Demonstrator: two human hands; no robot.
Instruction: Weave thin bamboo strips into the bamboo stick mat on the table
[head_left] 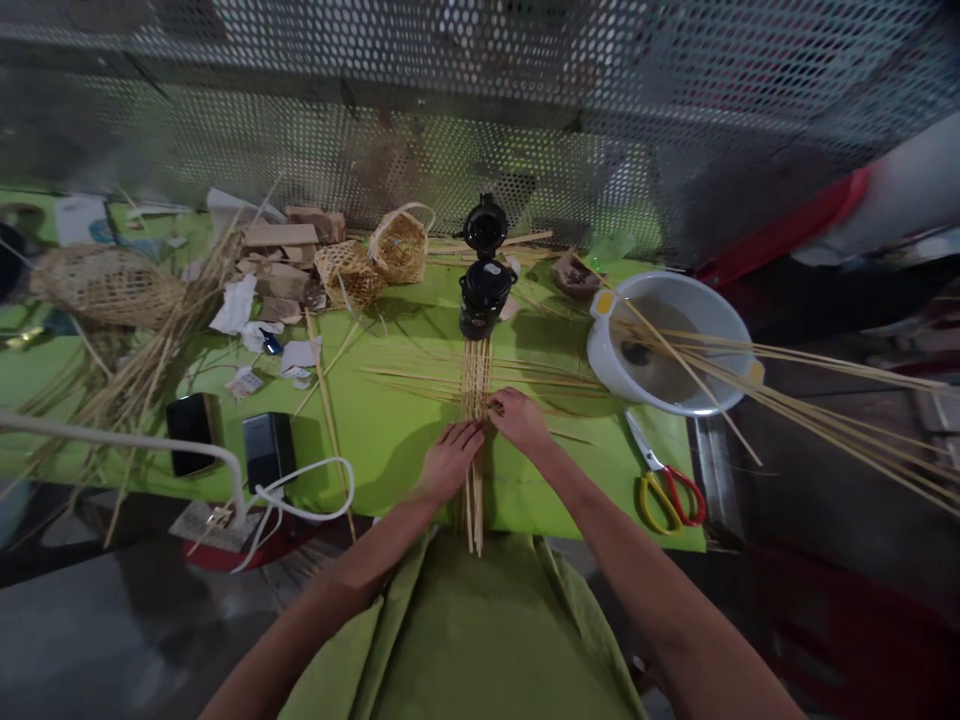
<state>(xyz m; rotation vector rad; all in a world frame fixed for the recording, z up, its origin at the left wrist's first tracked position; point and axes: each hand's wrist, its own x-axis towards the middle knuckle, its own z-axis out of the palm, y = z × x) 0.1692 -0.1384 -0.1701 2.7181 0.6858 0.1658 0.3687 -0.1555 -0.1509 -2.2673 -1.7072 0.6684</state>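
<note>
A weave of thin bamboo strips (475,370) lies on the green tabletop, long strips running toward me and others crossing sideways. My left hand (451,458) rests flat on the long strips, fingers stretched out over them. At the right edge of the weave my right hand (519,418) has its thumb and fingers pinched together by a crossing strip; what sits between the fingertips is too small to make out clearly. A black lidded bottle (484,298) stands on the far end of the long strips, its cap flipped up.
A white bucket (600,355) with long strips across it stands at the right, scissors (664,480) below it. Small woven baskets (399,248) sit at the back. Leftward are a phone (190,434), a power bank (268,450) with a white cable, and loose strips (142,370).
</note>
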